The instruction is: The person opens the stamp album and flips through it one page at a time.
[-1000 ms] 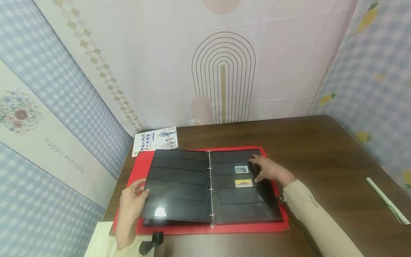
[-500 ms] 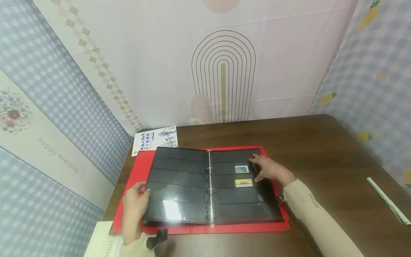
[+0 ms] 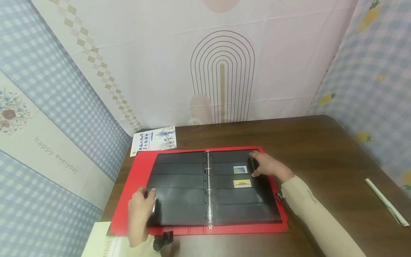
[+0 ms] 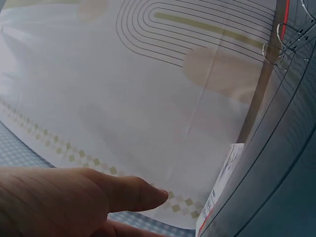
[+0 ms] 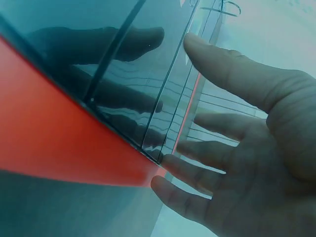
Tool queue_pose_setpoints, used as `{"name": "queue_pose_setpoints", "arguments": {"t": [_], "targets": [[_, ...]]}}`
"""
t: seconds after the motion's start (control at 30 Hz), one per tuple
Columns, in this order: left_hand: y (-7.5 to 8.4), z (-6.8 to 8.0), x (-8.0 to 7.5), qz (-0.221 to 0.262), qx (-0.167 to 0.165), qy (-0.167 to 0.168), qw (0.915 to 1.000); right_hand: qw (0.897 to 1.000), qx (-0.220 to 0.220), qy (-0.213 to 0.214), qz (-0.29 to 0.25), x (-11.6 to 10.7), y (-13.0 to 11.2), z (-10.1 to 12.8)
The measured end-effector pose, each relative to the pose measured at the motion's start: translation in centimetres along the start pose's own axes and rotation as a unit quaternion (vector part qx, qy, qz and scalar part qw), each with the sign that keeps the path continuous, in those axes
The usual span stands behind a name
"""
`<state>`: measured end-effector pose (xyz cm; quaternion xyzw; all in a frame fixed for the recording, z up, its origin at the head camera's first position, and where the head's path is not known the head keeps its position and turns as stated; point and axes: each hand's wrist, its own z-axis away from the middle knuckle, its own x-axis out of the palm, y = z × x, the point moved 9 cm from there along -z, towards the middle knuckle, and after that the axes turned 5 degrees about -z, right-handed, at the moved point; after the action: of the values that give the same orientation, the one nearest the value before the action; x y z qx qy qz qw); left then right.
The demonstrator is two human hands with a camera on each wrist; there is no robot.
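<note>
Glossy black plastic pages (image 3: 179, 189) sit in a matt red binder (image 3: 135, 178) with shiny metal rings (image 3: 209, 192), on a dark, smooth wood-grain table (image 3: 321, 153), beside a glossy paper booklet (image 3: 154, 140).

The right hand (image 3: 271, 167) is bare, and its arm wears a long cream sleeve (image 3: 316, 217) with a small dark marking near the cuff; a black strap (image 3: 280, 197) shows at that wrist. The left hand (image 3: 140, 210) is bare too; a cream cuff (image 3: 141, 250) and a black strap (image 3: 162, 239) sit at its wrist.
</note>
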<state>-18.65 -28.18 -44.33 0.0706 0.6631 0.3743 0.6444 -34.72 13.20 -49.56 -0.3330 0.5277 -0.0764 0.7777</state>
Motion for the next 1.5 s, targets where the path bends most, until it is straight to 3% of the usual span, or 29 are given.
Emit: {"name": "queue_pose_setpoints", "arguments": {"t": [0.4,0.6,0.73,0.87,1.13,1.5], "targets": [[-0.8,-0.5,1.9,-0.064,-0.012,-0.01,0.9978,1.0,0.01,0.009,0.012,-0.2,0.4,-0.9],[-0.7,0.1,2.1,-0.048,-0.021,-0.018,0.9985,1.0,0.022,-0.003,0.001,0.0,0.4,-0.8],[-0.1,1.0,2.2,-0.013,0.004,-0.019,0.9997,1.0,0.029,-0.01,0.001,0.1,0.4,-1.0],[0.8,1.7,3.1,0.002,0.045,-0.04,0.9982,0.999,0.034,-0.014,0.007,0.1,0.8,-1.0],[2.5,2.7,4.9,0.026,0.094,-0.074,0.9924,0.999,0.04,-0.016,-0.001,0.4,1.4,-1.3],[4.0,3.7,8.5,-0.004,0.132,-0.124,0.9834,0.998,0.048,-0.032,0.011,0.4,1.5,-1.3]]}}
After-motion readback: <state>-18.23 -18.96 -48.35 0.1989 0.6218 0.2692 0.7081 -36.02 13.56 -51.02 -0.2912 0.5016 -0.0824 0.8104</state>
